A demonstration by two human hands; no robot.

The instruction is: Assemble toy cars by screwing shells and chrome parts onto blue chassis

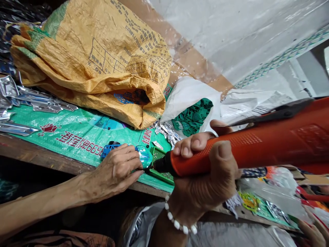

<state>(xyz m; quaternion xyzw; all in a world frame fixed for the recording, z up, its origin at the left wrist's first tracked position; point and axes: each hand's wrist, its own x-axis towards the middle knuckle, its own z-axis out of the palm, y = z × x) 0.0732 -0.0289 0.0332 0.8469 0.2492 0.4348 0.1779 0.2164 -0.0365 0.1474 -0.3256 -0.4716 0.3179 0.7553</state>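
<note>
My right hand (203, 161) is wrapped around an orange electric screwdriver (246, 147), which points left and slightly down. Its black nose ends in a thin bit close to my left fingertips. My left hand (122, 166) is closed over a blue and teal plastic toy car (145, 156) on the bench, covering its middle. Whether a screw sits between the thumb and finger at the bit cannot be made out. Just beyond the car lies a green perforated tray (160, 156) with small pieces in it, partly hidden behind the screwdriver.
A yellow woven sack (102, 61) lies across the back of the green-covered bench (77, 137). Behind the tray, a white bag (187, 91) holds green plastic parts (194, 115). Silvery parts (48, 101) are piled left. Another person's hand (312, 230) shows at lower right.
</note>
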